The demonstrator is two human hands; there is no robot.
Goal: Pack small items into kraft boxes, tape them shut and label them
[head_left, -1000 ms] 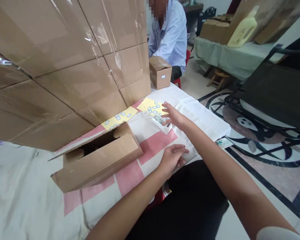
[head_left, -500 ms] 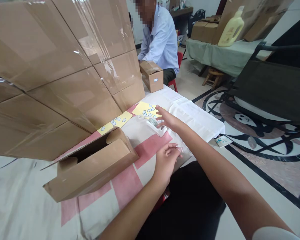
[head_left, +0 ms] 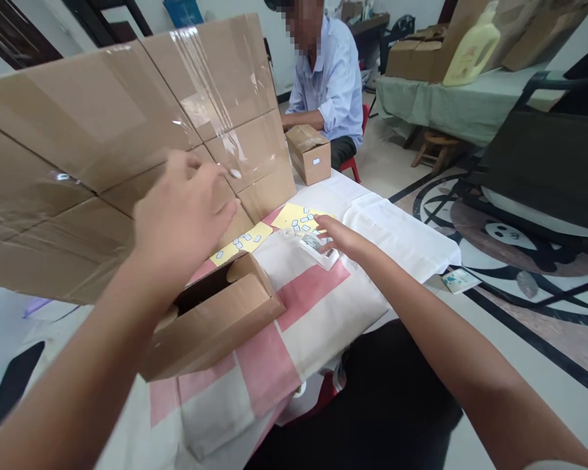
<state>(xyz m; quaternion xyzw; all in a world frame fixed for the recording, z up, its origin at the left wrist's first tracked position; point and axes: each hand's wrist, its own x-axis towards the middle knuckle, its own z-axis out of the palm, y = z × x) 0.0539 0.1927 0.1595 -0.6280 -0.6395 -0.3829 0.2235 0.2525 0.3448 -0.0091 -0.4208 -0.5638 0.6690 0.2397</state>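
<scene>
My left hand (head_left: 186,202) is raised over the open cardboard box (head_left: 215,320), in front of the stacked cartons. It is blurred, with thumb and forefinger apart. A tiny white piece (head_left: 234,173) shows just beyond the forefinger; whether it touches the finger I cannot tell. My right hand (head_left: 340,236) has its fingers spread at the edge of a small white tray-like case (head_left: 327,260), whose contents I cannot make out. Behind that case lies a yellow sheet (head_left: 287,215) with several small blue-edged labels. A second yellow sheet (head_left: 230,250) with similar labels lies to its left.
Large taped cartons (head_left: 142,111) form a wall along the table's far left. Across the table sits a person in a light blue shirt (head_left: 340,72), behind a small closed carton (head_left: 316,166). A dark chair (head_left: 534,150) stands at right.
My left hand has risen and swung left from the table's front edge, its pinch loosened. The right hand stays by the white case. The view has shifted slightly.
</scene>
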